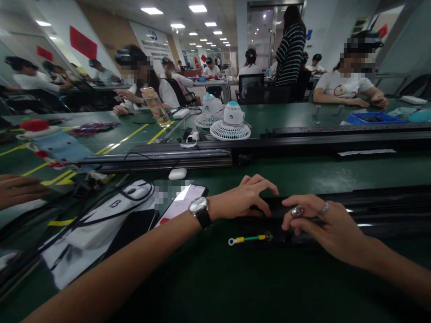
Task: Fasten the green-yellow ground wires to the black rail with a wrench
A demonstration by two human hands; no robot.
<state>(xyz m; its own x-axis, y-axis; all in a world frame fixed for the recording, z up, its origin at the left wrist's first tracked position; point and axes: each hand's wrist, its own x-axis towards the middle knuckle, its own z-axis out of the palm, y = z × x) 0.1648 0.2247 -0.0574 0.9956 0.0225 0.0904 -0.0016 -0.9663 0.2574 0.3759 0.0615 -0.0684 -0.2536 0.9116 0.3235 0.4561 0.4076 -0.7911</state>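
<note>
I've got L hand (251, 197) half-open, fingers apart from thumb, by long glossy black bar (390, 211); R hand (325, 226) curled nr it, I can't tell if gripping. Short green wire w/ yellow sleeves + silver ring lug (252, 238) lies just below L hand, over dk green tabletop (202, 282).

Qty: 1 grn wire (251, 238), 2 fans (233, 117), 2 rings (297, 211), 1 btl (155, 106), 1 watch (198, 205).

Glossy bar (387, 207), shiny metal ring terminal (232, 242), smooth tabletop (319, 172), plastic fans (233, 117)
</note>
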